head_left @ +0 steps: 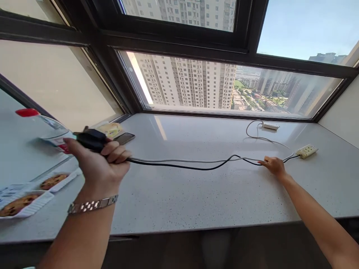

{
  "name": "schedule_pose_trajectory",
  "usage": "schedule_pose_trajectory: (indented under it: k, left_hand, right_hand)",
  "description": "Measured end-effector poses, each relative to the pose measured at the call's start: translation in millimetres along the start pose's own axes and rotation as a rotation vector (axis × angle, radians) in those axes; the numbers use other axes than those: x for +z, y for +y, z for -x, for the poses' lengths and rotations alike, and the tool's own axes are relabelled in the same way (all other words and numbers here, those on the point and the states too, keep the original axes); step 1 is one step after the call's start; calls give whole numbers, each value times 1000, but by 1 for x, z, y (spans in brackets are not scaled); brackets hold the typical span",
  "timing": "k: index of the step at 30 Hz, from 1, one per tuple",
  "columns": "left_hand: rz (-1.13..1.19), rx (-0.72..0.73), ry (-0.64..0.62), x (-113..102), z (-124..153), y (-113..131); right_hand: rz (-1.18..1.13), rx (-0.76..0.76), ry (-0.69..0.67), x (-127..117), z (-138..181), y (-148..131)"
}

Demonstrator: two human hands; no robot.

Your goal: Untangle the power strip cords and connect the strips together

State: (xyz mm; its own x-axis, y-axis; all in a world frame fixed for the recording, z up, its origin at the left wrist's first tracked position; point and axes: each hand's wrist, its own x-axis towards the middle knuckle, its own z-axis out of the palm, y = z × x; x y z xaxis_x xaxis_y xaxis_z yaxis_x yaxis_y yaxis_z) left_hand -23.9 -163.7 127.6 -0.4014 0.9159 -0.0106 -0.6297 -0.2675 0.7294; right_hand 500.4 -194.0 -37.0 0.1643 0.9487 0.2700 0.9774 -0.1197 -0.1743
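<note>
Currently left hand is clenching the plug, cables lying across the counter; right hand is resting on them (grip unclear). Yanking risks dragging the strip along.

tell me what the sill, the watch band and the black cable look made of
Sill: likely polished stone or quartz; pale, speckled, glossy. Watch band: metal, with shiny silver links. Cable: matte black rubber or plastic sheath, bending loosely.
</note>
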Motion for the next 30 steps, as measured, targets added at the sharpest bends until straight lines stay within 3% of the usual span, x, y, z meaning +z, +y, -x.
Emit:
schedule_pose_trajectory:
  k: [6,10,12,14,18,21,24,27,30]
  left_hand:
    - [73,-431,75,10,10,-118]
    - [76,-436,-25,13,21,-164]
    - [52,-430,-56,15,20,-175]
    - [23,-436,-51,17,16,-181]
    - [-60,-479,-58,18,5,-188]
    - [-140,-524,-192,11,2,-189]
    - [-210,-504,-288,4,3,-190]
    - [-212,-428,-244,2,5,-191]
    - [-104,-372,-247,4,9,-193]
  right_hand:
    - [-361,466,85,-18,-10,68]
    - [-505,461,62,-40,-7,82]
    - [-500,457,120,-44,1,59]
    - [-401,407,289,-38,11,13]
    - [-231,-156,249,-1,23,-109]
    - [-97,-337,158,22,16,-168]
    - [-47,-261,197,29,3,-180]
    - [-45,-136,282,26,-1,-171]
    - [-72,-140,273,24,4,-173]
